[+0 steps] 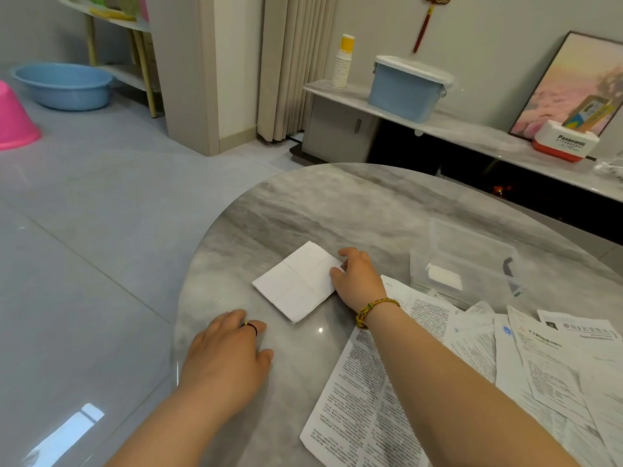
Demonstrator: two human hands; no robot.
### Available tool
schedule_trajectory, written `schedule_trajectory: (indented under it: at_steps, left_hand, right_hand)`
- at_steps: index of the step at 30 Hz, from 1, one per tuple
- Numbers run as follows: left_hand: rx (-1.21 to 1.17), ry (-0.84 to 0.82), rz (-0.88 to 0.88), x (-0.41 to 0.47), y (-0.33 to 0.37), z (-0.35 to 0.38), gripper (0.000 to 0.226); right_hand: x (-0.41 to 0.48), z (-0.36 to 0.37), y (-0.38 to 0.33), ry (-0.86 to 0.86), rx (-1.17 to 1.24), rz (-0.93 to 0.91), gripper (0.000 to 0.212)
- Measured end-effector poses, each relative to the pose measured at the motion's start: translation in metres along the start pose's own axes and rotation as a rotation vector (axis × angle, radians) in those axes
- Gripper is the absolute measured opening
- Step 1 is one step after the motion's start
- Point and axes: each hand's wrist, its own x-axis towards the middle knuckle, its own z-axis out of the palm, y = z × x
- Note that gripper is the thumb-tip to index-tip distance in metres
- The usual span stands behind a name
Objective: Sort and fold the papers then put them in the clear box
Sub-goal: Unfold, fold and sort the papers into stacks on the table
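- This is looking like a home living room: glossy grey floor tiles [84, 214] are running up to a beige pleated curtain [293, 62].
- A red tasselled knot ornament [423, 28] is hanging on the wall.
- A framed pink-toned picture [569, 79] is leaning on a long marble-topped low cabinet [472, 136], which is also carrying a stack of white paper cups [341, 67] and a light blue lidded plastic bin [404, 92].
- A blue plastic washbasin [64, 85] and a pink plastic tub [13, 119] are sitting on the floor.
- A round grey marble-look table [320, 203] is standing in front.
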Motion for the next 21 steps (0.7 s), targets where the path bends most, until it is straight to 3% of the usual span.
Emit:
schedule_trajectory:
  at_steps: [6,10,17,21]
  left_hand:
    - [0.007,-0.002,0.001,0.001,0.001,-0.001,0.047]
    - [0.011,-0.006,0.008,0.000,0.001,0.000,0.048]
    - [0.014,-0.006,0.022,-0.002,0.000,-0.001,0.049]
    - [-0.004,-0.005,0.018,-0.001,0.001,-0.001,0.049]
  right_hand:
    - [-0.009,0.002,-0.003,0.192,-0.135,-0.168,0.042]
    - [-0.020,0.009,-0.002,0.058,-0.315,-0.311,0.047]
    - [-0.025,0.017,0.000,-0.025,-0.332,-0.257,0.049]
    - [-0.023,0.013,-0.005,0.062,-0.100,-0.083,0.058]
